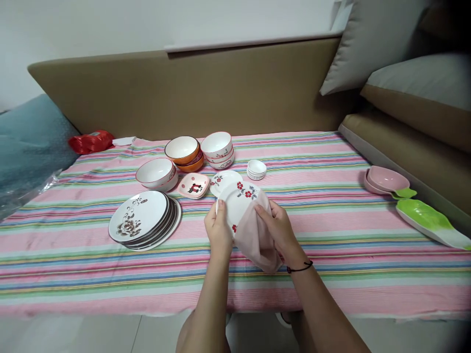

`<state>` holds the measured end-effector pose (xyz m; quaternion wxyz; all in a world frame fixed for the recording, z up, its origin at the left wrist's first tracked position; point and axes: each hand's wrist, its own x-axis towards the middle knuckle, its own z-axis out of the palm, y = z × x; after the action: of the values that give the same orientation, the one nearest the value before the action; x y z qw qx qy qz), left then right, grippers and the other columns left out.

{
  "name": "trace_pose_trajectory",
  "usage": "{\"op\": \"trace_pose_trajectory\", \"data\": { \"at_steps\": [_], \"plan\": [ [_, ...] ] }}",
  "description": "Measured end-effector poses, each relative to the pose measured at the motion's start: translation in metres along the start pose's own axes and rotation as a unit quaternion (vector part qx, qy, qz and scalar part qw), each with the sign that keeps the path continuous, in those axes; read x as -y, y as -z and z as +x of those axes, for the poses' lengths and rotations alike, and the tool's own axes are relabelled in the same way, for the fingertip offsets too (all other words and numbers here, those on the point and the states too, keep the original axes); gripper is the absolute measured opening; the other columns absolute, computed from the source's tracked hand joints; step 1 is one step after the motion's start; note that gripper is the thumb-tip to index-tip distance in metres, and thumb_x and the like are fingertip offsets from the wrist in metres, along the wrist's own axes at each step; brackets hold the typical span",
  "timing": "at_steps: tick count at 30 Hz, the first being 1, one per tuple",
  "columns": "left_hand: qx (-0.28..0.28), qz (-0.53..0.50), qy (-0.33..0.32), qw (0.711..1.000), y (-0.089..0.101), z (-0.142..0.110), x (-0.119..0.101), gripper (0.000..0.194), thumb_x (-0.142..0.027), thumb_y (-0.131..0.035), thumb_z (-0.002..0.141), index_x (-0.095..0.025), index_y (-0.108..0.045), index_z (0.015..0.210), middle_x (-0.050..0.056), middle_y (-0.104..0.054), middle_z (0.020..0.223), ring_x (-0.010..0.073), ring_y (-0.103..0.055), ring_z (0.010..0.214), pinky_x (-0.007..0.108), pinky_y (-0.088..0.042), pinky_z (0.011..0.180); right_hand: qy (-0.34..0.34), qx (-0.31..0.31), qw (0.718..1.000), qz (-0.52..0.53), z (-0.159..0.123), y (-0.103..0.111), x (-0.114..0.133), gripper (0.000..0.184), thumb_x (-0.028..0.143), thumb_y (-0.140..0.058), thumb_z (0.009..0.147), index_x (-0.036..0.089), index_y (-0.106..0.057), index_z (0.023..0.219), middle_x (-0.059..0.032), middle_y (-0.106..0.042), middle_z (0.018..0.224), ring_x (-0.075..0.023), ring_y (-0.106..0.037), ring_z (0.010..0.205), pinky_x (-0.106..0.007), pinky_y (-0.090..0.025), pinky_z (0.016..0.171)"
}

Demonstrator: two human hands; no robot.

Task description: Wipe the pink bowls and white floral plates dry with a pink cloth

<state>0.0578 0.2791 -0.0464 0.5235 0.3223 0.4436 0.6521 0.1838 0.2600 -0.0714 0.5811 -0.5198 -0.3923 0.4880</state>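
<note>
Gripping floral plate point(233, 207) by L rim w/ left hand point(220, 230), thumb on top; pinching pink cloth point(257, 245) onto its R side w/ right hand point(282, 228). Held up over striped cover point(324, 206), just this side of second plate point(222, 180); can't tell if touching. Could slip w/ a loose L thumb or cloth skidding on smooth glaze, & poss. chip.

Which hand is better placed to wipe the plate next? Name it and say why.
Probably the right hand: it holds the cloth against the plate, while the left hand grips the plate's opposite edge.
</note>
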Motion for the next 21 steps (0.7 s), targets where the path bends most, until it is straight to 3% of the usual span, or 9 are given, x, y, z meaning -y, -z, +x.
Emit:
{"op": "trace_pose_trajectory", "data": {
  "at_steps": [7, 13, 17, 21],
  "plan": [
    [-0.063, 0.009, -0.07, 0.996, -0.005, -0.003, 0.004, 0.036, -0.047, -0.06, 0.08, -0.013, -0.07, 0.088, 0.005, -0.069, 0.08, 0.0161, -0.061, 0.074, 0.024, -0.047, 0.069, -0.001, 0.011, 0.999, 0.038, -0.001, -0.009, -0.008, 0.046, 0.039, -0.073, 0.07, 0.018, -0.06, 0.109, -0.0066, -0.068, 0.104, -0.0214, -0.061, 0.091, -0.033, -0.05, 0.078],
    [-0.059, 0.014, -0.088, 0.994, -0.004, 0.001, 0.008, 0.036, -0.047, -0.06, 0.08, -0.013, -0.069, 0.091, 0.006, -0.069, 0.087, 0.0177, -0.061, 0.081, 0.025, -0.047, 0.074, -0.018, -0.007, 1.0, 0.019, -0.003, -0.019, -0.011, 0.062, 0.037, -0.079, 0.06, 0.018, -0.055, 0.114, -0.0076, -0.066, 0.109, -0.0222, -0.062, 0.095, -0.035, -0.05, 0.081],
    [-0.008, 0.018, -0.059, 0.998, 0.002, 0.007, 0.006, 0.035, -0.047, -0.062, 0.079, -0.015, -0.069, 0.091, 0.004, -0.068, 0.084, 0.0171, -0.061, 0.077, 0.025, -0.047, 0.07, 0.0, -0.03, 0.999, -0.012, -0.004, -0.015, -0.006, 0.051, 0.041, -0.075, 0.065, 0.017, -0.059, 0.108, -0.0063, -0.067, 0.103, -0.0218, -0.061, 0.093, -0.033, -0.049, 0.078],
    [0.108, 0.064, 0.004, 0.992, 0.011, 0.014, -0.003, 0.033, -0.046, -0.065, 0.076, -0.014, -0.068, 0.086, 0.003, -0.065, 0.077, 0.0159, -0.058, 0.069, 0.024, -0.044, 0.063, 0.019, -0.046, 0.998, -0.039, -0.002, -0.002, 0.002, 0.042, 0.045, -0.07, 0.069, 0.017, -0.063, 0.098, -0.0037, -0.067, 0.093, -0.0198, -0.059, 0.084, -0.029, -0.047, 0.072]
  ]
}}
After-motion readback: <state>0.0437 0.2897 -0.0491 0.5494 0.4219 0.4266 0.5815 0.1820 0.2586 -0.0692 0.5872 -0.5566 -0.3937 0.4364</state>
